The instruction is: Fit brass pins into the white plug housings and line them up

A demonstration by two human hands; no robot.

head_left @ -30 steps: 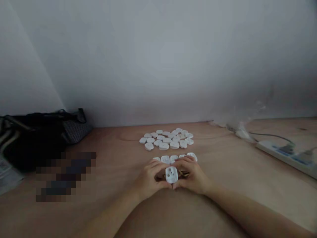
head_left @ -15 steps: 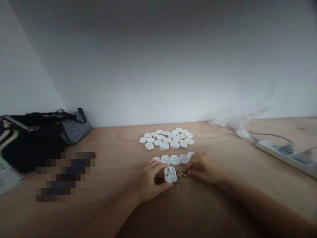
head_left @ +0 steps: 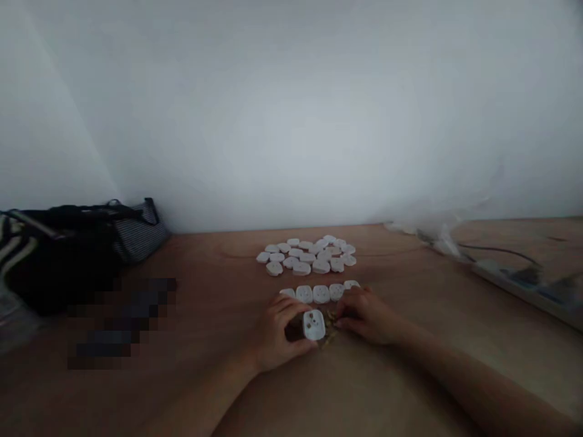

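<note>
left grip (head_left: 275, 335) on one plug housing (head_left: 314, 325)

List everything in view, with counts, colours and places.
loose plug shells: about two dozen, white, heaped on the far table.
row of plug shells: five, white, between heap and hands.
held plug shell: one, white, in the left hand.
small metal pins: several, brass-coloured, at the right hand's fingertips.
wooden table: one, light brown, under everything.
bag: one, black with grey stripes, far left.
blurred patch: one, dark, left of the hands.
power strip: one, white and blue, right.
left hand: one, gripping the shell.
right hand: one, over the pins.
</note>
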